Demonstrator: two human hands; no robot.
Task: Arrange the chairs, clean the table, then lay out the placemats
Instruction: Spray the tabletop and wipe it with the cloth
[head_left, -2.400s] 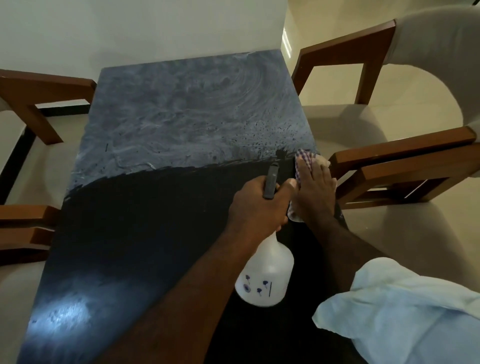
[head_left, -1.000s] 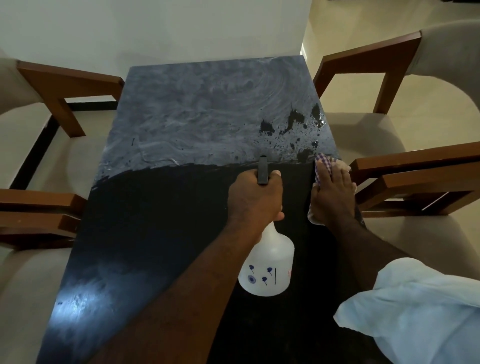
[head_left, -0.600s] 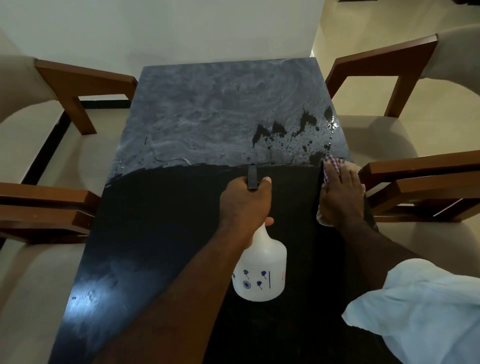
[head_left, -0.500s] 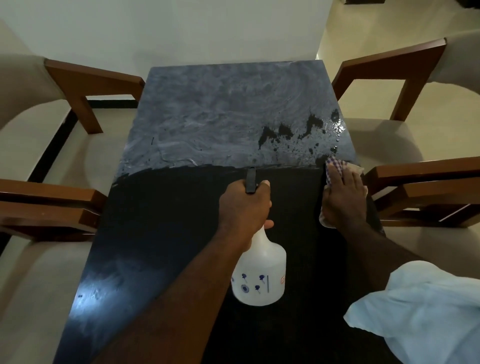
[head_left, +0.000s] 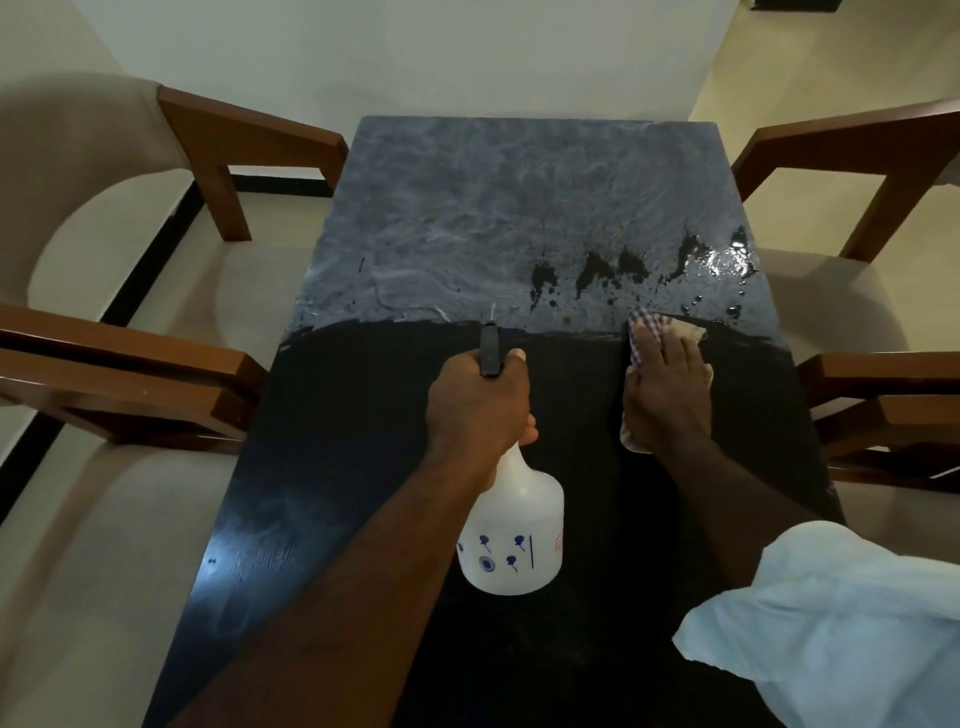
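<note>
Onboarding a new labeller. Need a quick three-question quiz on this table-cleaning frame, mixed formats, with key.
1. True or false: the left hand grips the spray bottle.
2. Multiple choice: the right hand presses flat on A) a placemat, B) a checked cloth, C) a sponge.
3. Fill in: the wet splashes lie on the far ____ side of the table.
Key: 1 true; 2 B; 3 right.

Right sleeve (head_left: 841, 629): pale blue-white fabric, loose, creased, ending at the forearm; left forearm (head_left: 363, 571), left hand (head_left: 478, 405), right hand (head_left: 667, 387): bare.
</note>
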